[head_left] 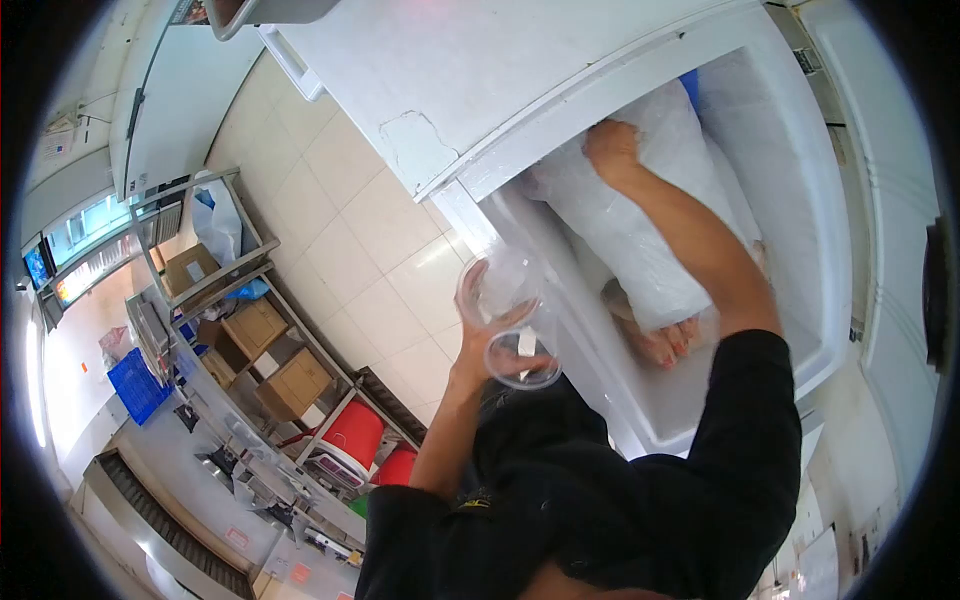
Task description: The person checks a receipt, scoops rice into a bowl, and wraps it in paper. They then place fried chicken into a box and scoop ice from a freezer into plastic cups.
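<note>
My left hand (476,330) is wrapped around a clear plastic cup (535,340), held over the near left wall of a chest freezer. My right hand (612,145) reaches into the freezer (800,240), its fingers curled into the top end of a large, full white plastic bag (645,245). What lies under those fingers is partly hidden. The bag rests inside the freezer at a slant. Below its lower end are reddish packed items (660,345), partly covered by the bag.
The freezer's white lid (500,80) spans the top. To the left, a metal rack (255,260) holds cardboard boxes (295,383), with a red bucket (352,432) at its near end. Pale floor tiles (360,215) lie between rack and freezer. A blue basket (140,385) stands farther left.
</note>
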`<state>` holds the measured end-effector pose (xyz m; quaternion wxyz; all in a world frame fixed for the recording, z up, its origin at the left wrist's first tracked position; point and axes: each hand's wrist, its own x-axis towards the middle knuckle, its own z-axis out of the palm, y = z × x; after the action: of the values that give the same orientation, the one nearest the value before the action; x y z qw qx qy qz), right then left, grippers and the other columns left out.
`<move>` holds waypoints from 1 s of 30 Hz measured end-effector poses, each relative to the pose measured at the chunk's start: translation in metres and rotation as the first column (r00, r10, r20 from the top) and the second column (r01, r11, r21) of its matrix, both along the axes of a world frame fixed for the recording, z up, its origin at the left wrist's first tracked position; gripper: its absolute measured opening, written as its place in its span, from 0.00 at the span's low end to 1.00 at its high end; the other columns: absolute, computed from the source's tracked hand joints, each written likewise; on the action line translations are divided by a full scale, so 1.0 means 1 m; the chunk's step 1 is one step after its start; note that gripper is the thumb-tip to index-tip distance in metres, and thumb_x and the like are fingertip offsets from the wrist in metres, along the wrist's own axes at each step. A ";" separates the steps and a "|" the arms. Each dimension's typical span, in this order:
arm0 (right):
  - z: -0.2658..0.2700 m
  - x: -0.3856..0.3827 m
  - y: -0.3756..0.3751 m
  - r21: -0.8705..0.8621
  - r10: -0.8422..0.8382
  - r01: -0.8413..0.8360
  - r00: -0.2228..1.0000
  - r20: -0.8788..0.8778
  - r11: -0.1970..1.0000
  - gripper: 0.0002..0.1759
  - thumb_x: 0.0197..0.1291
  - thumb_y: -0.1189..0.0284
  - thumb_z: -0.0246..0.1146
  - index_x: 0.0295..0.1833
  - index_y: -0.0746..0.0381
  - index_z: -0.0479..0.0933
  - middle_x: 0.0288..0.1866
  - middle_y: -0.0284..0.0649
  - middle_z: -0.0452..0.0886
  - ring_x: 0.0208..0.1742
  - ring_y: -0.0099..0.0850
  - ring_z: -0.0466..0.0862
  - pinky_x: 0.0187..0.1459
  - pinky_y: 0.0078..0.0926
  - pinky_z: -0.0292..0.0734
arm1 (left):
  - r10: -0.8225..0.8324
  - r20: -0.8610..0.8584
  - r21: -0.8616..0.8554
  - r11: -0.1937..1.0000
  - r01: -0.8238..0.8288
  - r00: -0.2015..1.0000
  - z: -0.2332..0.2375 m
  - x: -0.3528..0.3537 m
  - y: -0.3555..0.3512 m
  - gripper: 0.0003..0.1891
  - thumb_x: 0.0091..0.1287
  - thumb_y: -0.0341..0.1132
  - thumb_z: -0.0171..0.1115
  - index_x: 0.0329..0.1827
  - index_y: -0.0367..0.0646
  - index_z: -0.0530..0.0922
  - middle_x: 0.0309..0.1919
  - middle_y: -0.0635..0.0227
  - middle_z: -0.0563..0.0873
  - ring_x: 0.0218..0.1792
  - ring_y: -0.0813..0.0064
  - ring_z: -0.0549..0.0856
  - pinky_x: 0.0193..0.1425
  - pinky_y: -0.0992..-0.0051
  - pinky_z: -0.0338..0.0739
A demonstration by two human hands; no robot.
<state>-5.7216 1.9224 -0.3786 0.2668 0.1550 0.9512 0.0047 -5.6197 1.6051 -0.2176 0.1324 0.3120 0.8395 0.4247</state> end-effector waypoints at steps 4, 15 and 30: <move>-0.093 -0.015 -0.019 0.192 0.237 -0.193 0.942 -0.236 0.962 0.13 0.63 0.69 0.60 0.45 0.58 0.88 0.49 0.41 0.89 0.48 0.39 0.89 0.42 0.42 0.82 | 0.116 -0.036 -0.043 0.992 -0.118 0.993 0.005 0.022 -0.031 0.45 0.26 0.66 0.86 0.52 0.53 0.87 0.75 0.43 0.57 0.75 0.38 0.61 0.65 0.40 0.69; 0.108 0.037 0.096 -0.079 -0.126 0.131 0.989 0.072 0.988 0.37 0.58 0.61 0.71 0.69 0.67 0.68 0.59 0.52 0.82 0.56 0.51 0.84 0.52 0.47 0.81 | 0.099 0.001 -0.079 0.992 -0.099 0.995 0.014 0.036 -0.061 0.45 0.31 0.67 0.85 0.53 0.50 0.85 0.75 0.40 0.55 0.74 0.36 0.60 0.70 0.40 0.67; 0.030 0.120 0.004 -0.324 0.099 -0.133 0.988 -0.119 0.937 0.10 0.63 0.68 0.62 0.46 0.57 0.83 0.44 0.46 0.85 0.50 0.44 0.85 0.50 0.44 0.78 | 0.025 -0.135 -0.077 0.996 -0.036 0.991 0.021 0.050 -0.066 0.49 0.31 0.74 0.80 0.56 0.53 0.85 0.76 0.41 0.55 0.71 0.35 0.66 0.68 0.38 0.67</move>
<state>-5.6012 1.9259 -0.3488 0.2398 0.0514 0.9582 -0.1472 -5.5700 1.5387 -0.1965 0.0815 0.3213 0.8674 0.3712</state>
